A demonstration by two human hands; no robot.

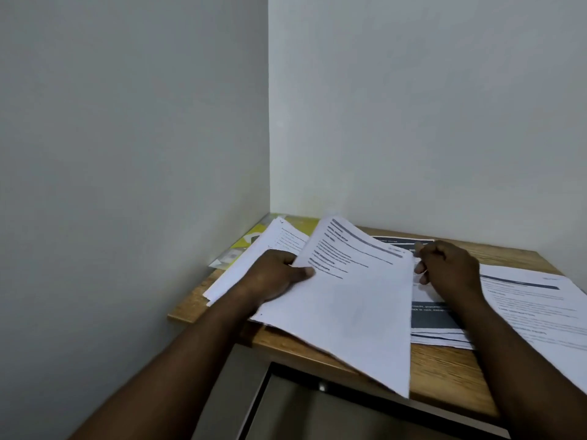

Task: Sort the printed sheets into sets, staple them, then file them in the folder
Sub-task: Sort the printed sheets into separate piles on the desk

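My left hand [279,274] grips a bundle of printed sheets [349,300] by its left edge, thumb on top, and holds it tilted above the wooden desk [444,369]. My right hand [451,265] is at the bundle's upper right corner with its fingers curled; whether it pinches a sheet I cannot tell. Under it lies a pile of sheets with dark header bands [435,315]. Another printed sheet [540,306] lies at the right. More sheets [254,258] lie behind my left hand, on a yellow and clear folder [244,246] in the corner.
The desk stands in a corner between two plain walls [127,122]. Its front edge runs diagonally across the lower frame. Below the desk there is a grey surface with a dark frame [301,414].
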